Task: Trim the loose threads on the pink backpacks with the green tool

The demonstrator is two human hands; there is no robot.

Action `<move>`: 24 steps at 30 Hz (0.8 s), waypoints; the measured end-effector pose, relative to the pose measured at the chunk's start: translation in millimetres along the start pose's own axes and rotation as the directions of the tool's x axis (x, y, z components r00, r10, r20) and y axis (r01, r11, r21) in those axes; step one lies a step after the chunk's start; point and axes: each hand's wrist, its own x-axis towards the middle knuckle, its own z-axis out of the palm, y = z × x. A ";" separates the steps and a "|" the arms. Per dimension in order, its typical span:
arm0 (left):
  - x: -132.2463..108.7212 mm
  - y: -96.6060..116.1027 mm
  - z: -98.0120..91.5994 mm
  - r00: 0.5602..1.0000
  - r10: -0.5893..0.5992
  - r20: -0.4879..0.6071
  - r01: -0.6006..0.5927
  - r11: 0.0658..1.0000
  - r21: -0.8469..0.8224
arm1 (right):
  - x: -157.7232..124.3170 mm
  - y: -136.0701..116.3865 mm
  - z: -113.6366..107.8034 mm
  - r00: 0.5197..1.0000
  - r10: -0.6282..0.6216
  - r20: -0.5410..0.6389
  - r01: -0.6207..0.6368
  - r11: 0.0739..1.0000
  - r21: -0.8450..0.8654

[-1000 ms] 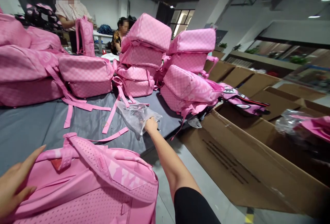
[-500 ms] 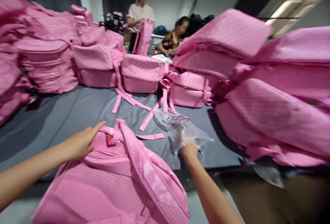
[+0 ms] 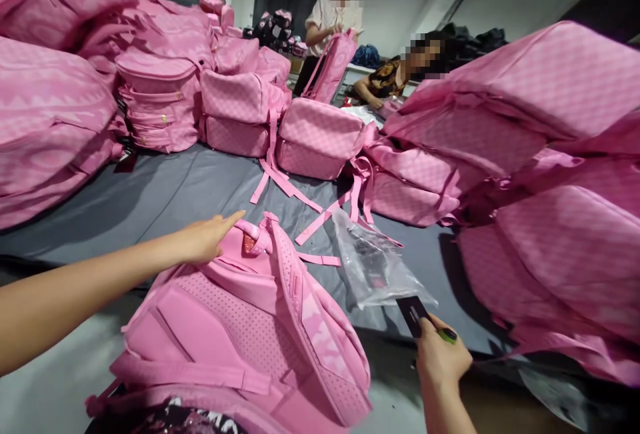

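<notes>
A pink backpack (image 3: 215,327) leans at the table edge in front of me, its dotted back panel and straps facing me. My left hand (image 3: 203,239) grips its top beside the carry loop, index finger stretched out and thumb lower. A small red label shows under the loop. My right hand (image 3: 443,347) is closed on a black hang tag (image 3: 413,314) at the mouth of a clear plastic bag (image 3: 373,267). A small green and black piece (image 3: 447,335) also shows in that hand; its kind is unclear. Dark and red items show through the plastic.
Several pink backpacks line the far side of the grey-covered table (image 3: 170,187). Large piles stand left (image 3: 50,121) and right (image 3: 560,101). Loose pink straps (image 3: 320,221) lie mid-table. Two people work behind, one holding a pink backpack (image 3: 333,64). Dark patterned fabric (image 3: 175,417) shows below.
My right hand has come out of the plastic bag toward me with the black hang tag. My left hand stays at the backpack's top. The view has shifted left.
</notes>
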 end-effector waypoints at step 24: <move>-70.5 50.1 49.8 0.792 0.204 -0.575 -0.513 0.733 -0.447 | -140.7 -224.0 -7.1 0.668 -0.576 0.470 0.281 0.781 0.558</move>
